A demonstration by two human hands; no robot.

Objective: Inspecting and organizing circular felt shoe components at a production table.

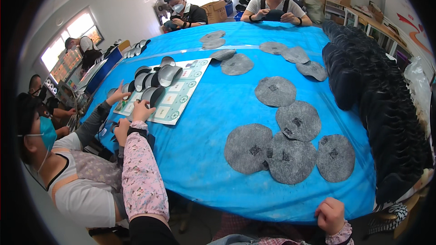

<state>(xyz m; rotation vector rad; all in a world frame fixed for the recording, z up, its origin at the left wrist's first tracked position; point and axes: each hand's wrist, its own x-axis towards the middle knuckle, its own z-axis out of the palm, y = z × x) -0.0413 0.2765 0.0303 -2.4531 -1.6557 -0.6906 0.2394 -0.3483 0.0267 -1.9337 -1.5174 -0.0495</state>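
Observation:
From the lower edge, my left arm in a pink floral sleeve reaches to a pile of curved grey and black cap brims point(168, 75). My left hand point(142, 110) has its fingers curled on the edge of the nearest brim point(153, 95), which lies on a printed sheet point(185, 91). By the table's near edge, my right hand point(330, 216) is closed, with nothing visible in it. Between my hands lie round grey fabric pieces point(293, 159) with small dark patches, several overlapping. More such discs point(237, 64) lie farther back.
A co-worker point(81, 163) at my left has one hand point(119, 94) by the brims. Two people point(275, 9) sit across the blue-covered table point(195, 154). A long row of stacked black caps point(363, 104) lines the right edge. Another row of brims point(137, 48) lies far left.

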